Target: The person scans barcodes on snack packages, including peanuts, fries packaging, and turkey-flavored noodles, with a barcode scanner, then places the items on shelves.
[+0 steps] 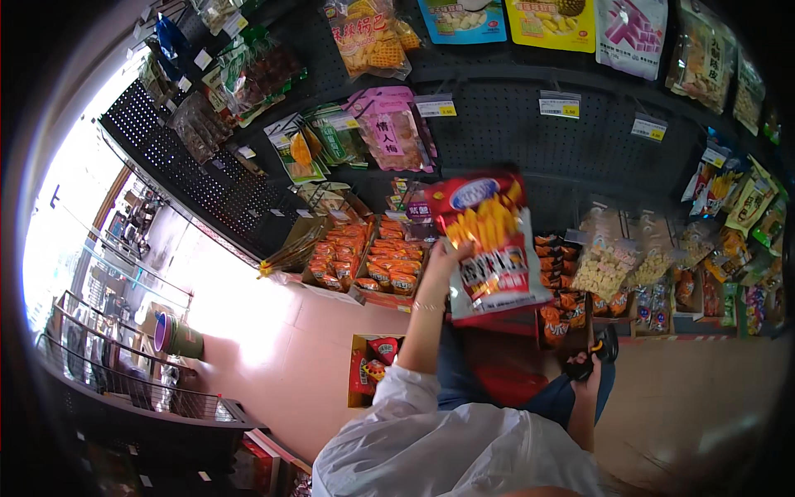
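Note:
My left hand is raised before the shelves and closed on the left edge of a red and silver bag of fry-shaped snacks. The bag is upright with a slight tilt, its printed front showing. Lower and to the right, beside my knee, my right hand is wrapped round a small black handheld device; its exact kind is unclear. Behind and below the bag, open cartons of orange snack packets stand along the bottom of the display, partly hidden by the bag.
A dark pegboard rack curves ahead, hung with pouches such as a pink bag and a yellow one. On the floor at my left sits a carton of red packets. A wire-railed stand and green tub are farther left.

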### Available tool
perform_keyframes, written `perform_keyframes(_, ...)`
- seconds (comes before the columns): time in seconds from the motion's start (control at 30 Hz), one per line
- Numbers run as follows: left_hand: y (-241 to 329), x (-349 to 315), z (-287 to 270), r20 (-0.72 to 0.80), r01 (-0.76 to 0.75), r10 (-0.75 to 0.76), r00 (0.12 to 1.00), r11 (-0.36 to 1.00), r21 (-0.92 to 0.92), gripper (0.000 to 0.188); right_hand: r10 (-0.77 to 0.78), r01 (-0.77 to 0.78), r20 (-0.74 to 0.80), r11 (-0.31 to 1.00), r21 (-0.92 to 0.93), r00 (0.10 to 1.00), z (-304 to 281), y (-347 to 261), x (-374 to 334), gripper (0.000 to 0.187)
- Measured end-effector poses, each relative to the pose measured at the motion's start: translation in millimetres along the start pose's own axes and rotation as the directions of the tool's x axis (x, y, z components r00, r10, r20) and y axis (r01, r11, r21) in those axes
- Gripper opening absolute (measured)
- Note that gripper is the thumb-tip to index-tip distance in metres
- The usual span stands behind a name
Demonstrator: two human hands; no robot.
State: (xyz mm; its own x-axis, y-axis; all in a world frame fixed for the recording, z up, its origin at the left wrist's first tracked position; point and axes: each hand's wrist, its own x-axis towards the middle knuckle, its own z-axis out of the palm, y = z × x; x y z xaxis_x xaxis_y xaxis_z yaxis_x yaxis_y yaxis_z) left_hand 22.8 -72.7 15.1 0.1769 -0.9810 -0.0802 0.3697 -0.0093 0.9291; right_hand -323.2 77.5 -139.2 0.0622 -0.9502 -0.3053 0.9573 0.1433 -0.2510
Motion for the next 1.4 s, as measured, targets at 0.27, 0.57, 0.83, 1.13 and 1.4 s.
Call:
perform_keyframes(0.27,80.0,52.1,-13.4,-0.036,-0.193,0.204,0.978,0.961,0.201,0.041,-0.069,0.098,-0.196,0.986,0.139,0.978,-58.6,-6.5,21.3,0.026)
perform_keyframes(0.57,94.6,76.1,-2.6,0.189,-0.284,0.274,0.943,0.959,0.025,0.036,-0.028,0.077,-0.298,0.985,0.154,0.954,-48.1,-6.7,20.7,0.022)
perform_keyframes(0.83,85.1,75.5,-12.3,0.196,-0.257,0.253,0.948,0.966,-0.004,0.037,0.015,0.047,-0.31,0.981,0.191,0.95,-46.3,-6.3,20.9,0.02)
perform_keyframes(1.13,86.8,81.7,-3.7,0.161,-0.27,0.271,0.949,0.962,-0.026,0.032,-0.029,0.077,-0.312,0.987,0.143,0.949,-50.6,-5.8,23.5,0.017)
perform_keyframes(1.4,86.3,90.1,-0.6,0.19,-0.19,0.198,0.962,0.98,-0.059,0.032,-0.005,0.055,-0.288,0.985,0.164,0.957,-49.1,-7.7,22.3,0.017)
